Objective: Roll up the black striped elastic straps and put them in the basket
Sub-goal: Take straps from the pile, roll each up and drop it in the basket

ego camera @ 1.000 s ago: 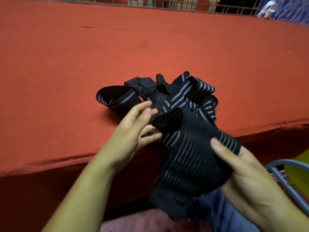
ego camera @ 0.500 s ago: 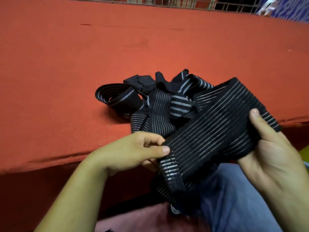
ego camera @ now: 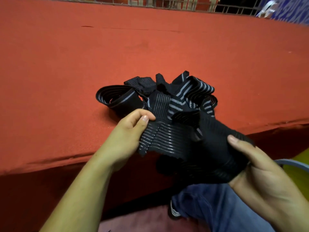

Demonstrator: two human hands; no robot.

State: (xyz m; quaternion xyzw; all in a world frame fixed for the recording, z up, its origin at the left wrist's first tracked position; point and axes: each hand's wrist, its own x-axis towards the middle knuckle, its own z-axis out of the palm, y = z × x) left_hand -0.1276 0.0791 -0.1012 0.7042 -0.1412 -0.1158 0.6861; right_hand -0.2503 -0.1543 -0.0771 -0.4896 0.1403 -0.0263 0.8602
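2 grips, left hand (ego camera: 123, 139), right hand (ego camera: 260, 174), pinching strap (ego camera: 180, 144)

Left hand (ego camera: 127, 136), right hand (ego camera: 260, 171) hold strap (ego camera: 184, 144); pile (ego camera: 167, 96) behind

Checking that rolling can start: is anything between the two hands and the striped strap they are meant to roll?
Nothing visible. The left hand pinches one end of the strap and the right hand grips its bunched other part, just off the red table. The pile of straps lies on the table behind it.
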